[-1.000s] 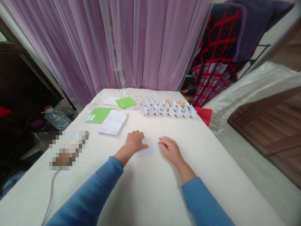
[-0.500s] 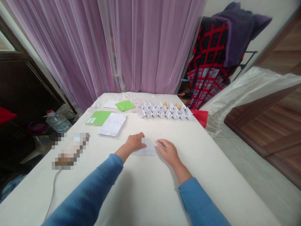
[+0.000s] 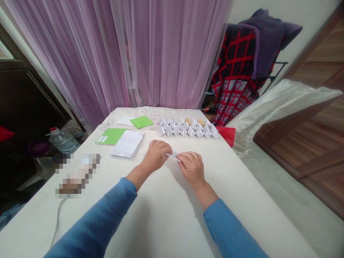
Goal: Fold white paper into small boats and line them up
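A small white sheet of paper point(image 3: 173, 155) is held a little above the table between my two hands, seen nearly edge-on. My left hand point(image 3: 157, 154) pinches its left end, the fingers curled over it. At the other end, my right hand point(image 3: 192, 167) is closed on the paper between thumb and fingers. Much of the sheet is hidden behind the fingers. Beyond my hands stand rows of folded white paper shapes point(image 3: 183, 131) with pointed tips, two of them yellowish.
Left of my hands lies a stack of white paper point(image 3: 127, 144), partly over a green packet point(image 3: 111, 136). Farther back is another green piece point(image 3: 142, 122). A blurred-out object point(image 3: 77, 175) with a cable rests on the white table point(image 3: 172, 222). Something red point(image 3: 227, 135) hangs at the right edge.
The paper lay flat on the table with my hands open around it. Now both hands have closed on it and lifted it, tilting it edge-on.
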`<move>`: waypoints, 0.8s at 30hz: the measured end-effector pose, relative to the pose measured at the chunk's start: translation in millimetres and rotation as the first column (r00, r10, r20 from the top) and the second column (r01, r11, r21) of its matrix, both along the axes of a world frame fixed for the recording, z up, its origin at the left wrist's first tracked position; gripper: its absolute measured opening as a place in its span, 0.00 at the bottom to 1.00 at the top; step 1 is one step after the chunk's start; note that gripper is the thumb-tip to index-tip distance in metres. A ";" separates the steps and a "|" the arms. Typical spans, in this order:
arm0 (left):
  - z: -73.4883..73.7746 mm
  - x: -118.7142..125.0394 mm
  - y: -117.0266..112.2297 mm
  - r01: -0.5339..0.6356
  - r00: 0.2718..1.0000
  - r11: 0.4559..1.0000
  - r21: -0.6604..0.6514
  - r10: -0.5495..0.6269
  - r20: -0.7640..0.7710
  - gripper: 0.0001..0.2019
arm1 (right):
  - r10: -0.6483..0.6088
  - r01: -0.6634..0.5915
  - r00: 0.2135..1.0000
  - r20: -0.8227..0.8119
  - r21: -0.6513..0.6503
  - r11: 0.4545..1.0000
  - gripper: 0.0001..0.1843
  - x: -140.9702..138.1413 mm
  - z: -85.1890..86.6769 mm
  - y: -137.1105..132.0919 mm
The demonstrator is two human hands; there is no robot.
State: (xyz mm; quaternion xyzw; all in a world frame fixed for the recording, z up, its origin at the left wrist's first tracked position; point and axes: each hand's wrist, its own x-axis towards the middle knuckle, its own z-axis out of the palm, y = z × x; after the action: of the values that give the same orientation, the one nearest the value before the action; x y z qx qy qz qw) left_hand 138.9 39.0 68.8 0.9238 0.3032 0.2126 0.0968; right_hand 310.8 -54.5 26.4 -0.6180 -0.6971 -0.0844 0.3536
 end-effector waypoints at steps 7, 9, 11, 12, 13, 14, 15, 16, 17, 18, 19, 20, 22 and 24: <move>-58.2 -24.4 -25.0 0.076 0.993 0.981 0.176 -0.059 -0.099 0.06 | 0.169 -0.182 0.950 0.262 0.026 0.983 0.07 -14.1 -30.3 -21.8; -68.7 -35.0 -32.5 0.079 0.991 0.988 0.135 -0.063 -0.118 0.08 | 0.189 -0.190 0.952 0.239 -0.016 0.982 0.06 -19.0 -36.9 -27.9; -72.4 -44.6 -38.7 0.092 0.989 0.992 0.082 -0.082 -0.120 0.10 | 0.205 -0.198 0.957 0.207 -0.054 0.979 0.06 -21.5 -40.4 -31.8; -72.5 -48.5 -41.3 0.104 0.988 0.993 0.056 -0.097 -0.116 0.10 | 0.210 -0.200 0.959 0.188 -0.067 0.977 0.05 -22.0 -41.5 -32.9; -71.9 -51.8 -43.6 0.117 0.987 0.992 0.035 -0.113 -0.113 0.11 | 0.209 -0.199 0.963 0.170 -0.076 0.977 0.06 -22.0 -42.4 -33.6; -71.1 -54.2 -45.7 0.129 0.986 0.991 0.020 -0.126 -0.111 0.12 | 0.204 -0.194 0.967 0.151 -0.083 0.978 0.06 -21.9 -43.0 -33.9; -70.3 -56.1 -47.5 0.136 0.985 0.991 0.013 -0.134 -0.113 0.13 | 0.197 -0.186 0.971 0.134 -0.088 0.979 0.06 -21.7 -43.6 -34.1; -69.8 -57.3 -49.1 0.139 0.984 0.990 0.011 -0.136 -0.118 0.14 | 0.190 -0.179 0.975 0.119 -0.097 0.979 0.06 -21.5 -44.0 -34.1; -69.6 -58.0 -50.5 0.140 0.983 0.990 0.013 -0.138 -0.125 0.14 | 0.184 -0.173 0.978 0.103 -0.108 0.979 0.06 -21.4 -44.3 -34.1; -69.8 -58.6 -51.7 0.143 0.982 0.990 0.015 -0.140 -0.130 0.15 | 0.179 -0.168 0.980 0.087 -0.124 0.978 0.06 -21.4 -44.4 -34.0; -70.4 -59.0 -52.5 0.145 0.981 0.989 0.015 -0.142 -0.135 0.15 | 0.175 -0.164 0.982 0.069 -0.144 0.976 0.06 -21.5 -44.4 -33.9; -71.2 -59.4 -53.0 0.148 0.980 0.989 0.015 -0.144 -0.135 0.15 | 0.168 -0.158 0.985 0.048 -0.165 0.973 0.06 -21.8 -44.2 -33.7; -73.3 -60.4 -53.5 0.153 0.980 0.988 0.012 -0.150 -0.128 0.15 | 0.146 -0.141 0.989 0.010 -0.206 0.968 0.07 -22.4 -43.7 -33.1; -75.2 -61.5 -53.6 0.156 0.981 0.988 0.013 -0.153 -0.116 0.14 | 0.112 -0.110 0.994 -0.008 -0.248 0.962 0.08 -23.4 -43.0 -32.2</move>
State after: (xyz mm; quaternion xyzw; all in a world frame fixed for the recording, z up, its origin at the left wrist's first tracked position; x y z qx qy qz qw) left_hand 77.4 -14.6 -6.4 0.9563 0.2333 0.1542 0.0853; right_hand 287.4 -86.7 -16.5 -0.6171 -0.7367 0.0216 0.2758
